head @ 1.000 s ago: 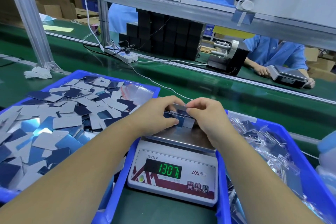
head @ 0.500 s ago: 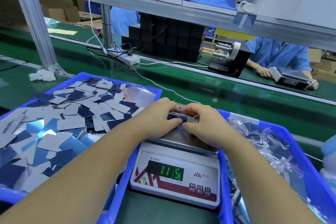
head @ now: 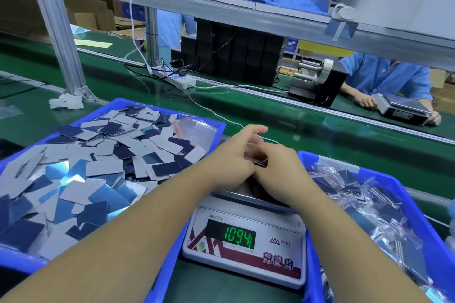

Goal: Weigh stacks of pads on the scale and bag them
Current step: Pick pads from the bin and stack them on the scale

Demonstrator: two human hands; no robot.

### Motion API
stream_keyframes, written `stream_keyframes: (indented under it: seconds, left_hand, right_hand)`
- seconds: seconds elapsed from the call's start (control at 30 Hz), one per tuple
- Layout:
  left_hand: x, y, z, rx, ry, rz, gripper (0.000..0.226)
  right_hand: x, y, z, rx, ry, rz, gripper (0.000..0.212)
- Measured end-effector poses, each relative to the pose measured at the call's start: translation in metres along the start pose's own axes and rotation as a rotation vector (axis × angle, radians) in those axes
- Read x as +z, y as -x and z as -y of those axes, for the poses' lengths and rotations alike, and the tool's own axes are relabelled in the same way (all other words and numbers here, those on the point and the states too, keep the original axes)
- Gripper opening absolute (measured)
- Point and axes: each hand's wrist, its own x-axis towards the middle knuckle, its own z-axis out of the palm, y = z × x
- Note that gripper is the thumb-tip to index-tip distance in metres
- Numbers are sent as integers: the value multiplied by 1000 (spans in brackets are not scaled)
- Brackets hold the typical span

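Note:
A white scale (head: 278, 263) stands between two blue bins, and its green display reads 109.4. Both of my hands are over its steel pan. My right hand (head: 280, 167) curls over a small dark stack of pads (head: 260, 164) just above the pan, hiding most of it. My left hand (head: 234, 155) is beside the stack on its left, with its blurred fingers stretched out and lifted above it. The left bin (head: 157, 104) holds several loose grey and blue pads (head: 103, 167) and a few clear empty bags (head: 194, 128).
The right bin (head: 384, 172) is full of bagged pads (head: 357, 194). Behind the bins runs a green conveyor belt (head: 283, 115) with a white cable and a power strip (head: 177, 79). Beyond it are black boxes (head: 236, 51), a tape dispenser (head: 315, 76) and another person at a second scale (head: 403, 108).
The scale reading dropped from 130.7 through 115 to 109.4. My left fingers have come off the stack and spread upward, while my right hand stays on it.

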Motion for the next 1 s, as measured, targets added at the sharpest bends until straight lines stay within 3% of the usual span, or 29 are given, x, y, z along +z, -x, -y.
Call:
stream_keyframes:
  seconds: [0.07,0.13,0.2,0.27,0.37,0.57,0.8,1.0]
  left_hand:
    - [-10,-4,1,3,16,-116,61]
    - [-28,-11,8,-16,-51,-308,48]
    - [-53,-13,21,-123,-224,-523,39]
    - [-74,-12,39,-293,-424,-609,36]
    - [-85,-15,60,-470,-634,-485,35]
    - [-73,-21,60,-583,-1023,-263,40]
    - [-71,-18,56,-515,-950,-394,24]
    - [-78,-12,47,-295,-506,-646,16]
  right_hand:
    - [-3,-1,-2,28,-16,-35,9]
    - [-5,-1,-2,52,-37,-33,12]
    - [-3,0,0,80,-38,27,9]
    - [1,1,1,96,-22,65,10]
    - [2,1,2,85,-19,63,12]
    - [2,3,5,102,-16,67,12]
    - [1,5,8,108,-30,76,11]
    - [1,5,8,111,-29,72,10]
